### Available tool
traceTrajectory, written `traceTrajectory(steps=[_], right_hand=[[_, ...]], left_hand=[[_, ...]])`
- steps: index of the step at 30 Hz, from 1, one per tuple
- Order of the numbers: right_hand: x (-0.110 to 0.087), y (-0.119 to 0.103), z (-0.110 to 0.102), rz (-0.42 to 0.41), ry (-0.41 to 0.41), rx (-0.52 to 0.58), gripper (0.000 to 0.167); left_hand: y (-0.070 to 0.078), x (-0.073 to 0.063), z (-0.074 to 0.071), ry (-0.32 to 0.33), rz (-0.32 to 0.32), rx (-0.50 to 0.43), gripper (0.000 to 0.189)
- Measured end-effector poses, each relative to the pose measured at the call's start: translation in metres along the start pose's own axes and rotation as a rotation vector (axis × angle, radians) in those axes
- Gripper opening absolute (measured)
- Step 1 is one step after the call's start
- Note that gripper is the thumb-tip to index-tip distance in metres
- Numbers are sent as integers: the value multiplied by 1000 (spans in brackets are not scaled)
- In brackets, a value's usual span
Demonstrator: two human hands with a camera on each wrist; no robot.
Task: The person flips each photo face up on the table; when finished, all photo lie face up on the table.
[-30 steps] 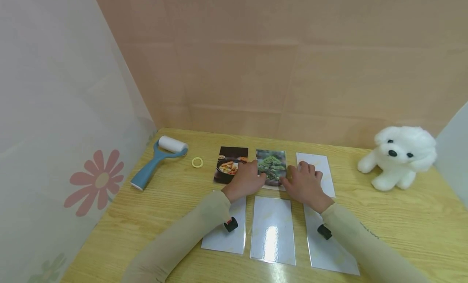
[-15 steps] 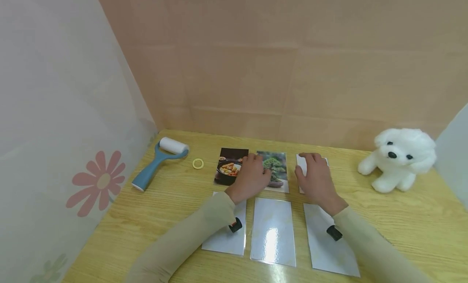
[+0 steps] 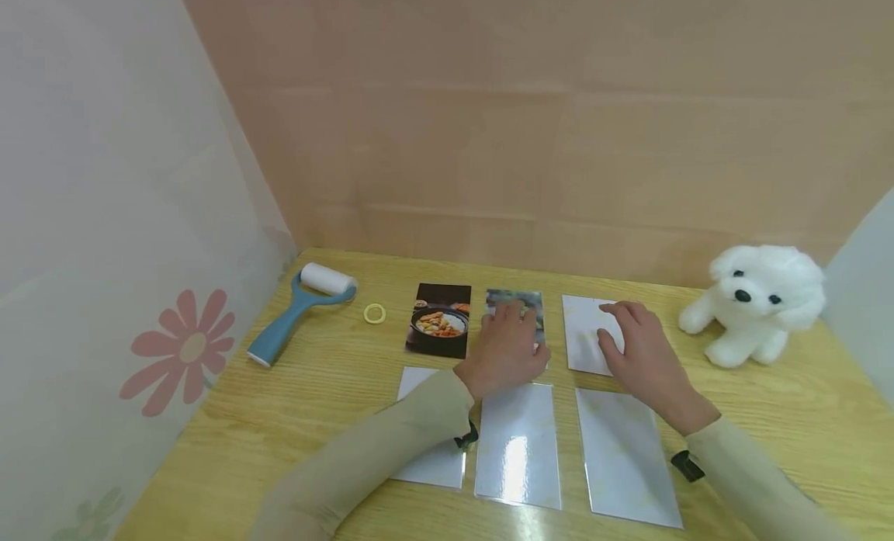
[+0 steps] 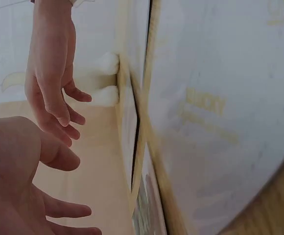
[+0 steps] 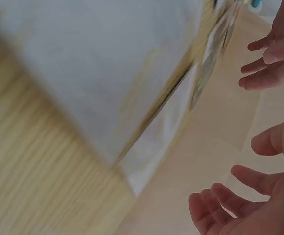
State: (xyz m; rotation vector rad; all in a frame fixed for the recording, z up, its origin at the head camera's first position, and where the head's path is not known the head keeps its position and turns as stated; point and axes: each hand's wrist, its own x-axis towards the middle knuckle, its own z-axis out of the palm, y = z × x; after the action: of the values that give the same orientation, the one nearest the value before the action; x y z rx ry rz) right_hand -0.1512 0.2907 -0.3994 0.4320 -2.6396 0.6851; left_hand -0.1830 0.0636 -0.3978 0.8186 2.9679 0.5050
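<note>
We have six cards on the worktop (image 3: 279, 417), three in a far row and three in a near one. The food photo card (image 3: 438, 324) lies face up at far left; beside it, mostly hidden under our left hand (image 3: 507, 347), is the green-toned photo card (image 3: 513, 297). The far-right white card (image 3: 583, 335) shows no picture, nor do the near-left card (image 3: 443, 467), the near-middle card (image 3: 517, 440) and the near-right card (image 3: 625, 456).

Our left hand hangs over the green-toned photo card, fingers loosely spread and gripping nothing. Our right hand (image 3: 642, 358) is over the far-right white card, thumb and fingers apart, also holding nothing.

We judge the step in hand to be turning cards picture side up, perhaps a third done. If so, the far-right white card is our likeliest next one: the right hand would need to come down to an edge, work a fingertip under it and pinch before flipping. Cards this flat could well slide instead of lifting, so the left hand might steady the opposite edge.
</note>
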Motion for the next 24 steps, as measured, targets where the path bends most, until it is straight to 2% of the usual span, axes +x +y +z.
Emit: traceTrajectory(steps=[4, 9, 13, 15, 24], right_hand=[[-10, 14, -6, 4, -62, -38, 35], [-18, 28, -12, -8, -114, -117, 36], [-24, 37, -12, -23, -140, -205, 37], [-26, 42, -12, -40, -135, -233, 36], [-32, 56, -15, -23, -203, -285, 37]], left_hand=[[13, 5, 8, -64, 2, 32, 57], [25, 9, 17, -66, 37, 75, 45], [28, 12, 24, -46, 55, 88, 32], [29, 13, 28, -46, 59, 95, 31], [36, 19, 35, -130, 56, 69, 40]])
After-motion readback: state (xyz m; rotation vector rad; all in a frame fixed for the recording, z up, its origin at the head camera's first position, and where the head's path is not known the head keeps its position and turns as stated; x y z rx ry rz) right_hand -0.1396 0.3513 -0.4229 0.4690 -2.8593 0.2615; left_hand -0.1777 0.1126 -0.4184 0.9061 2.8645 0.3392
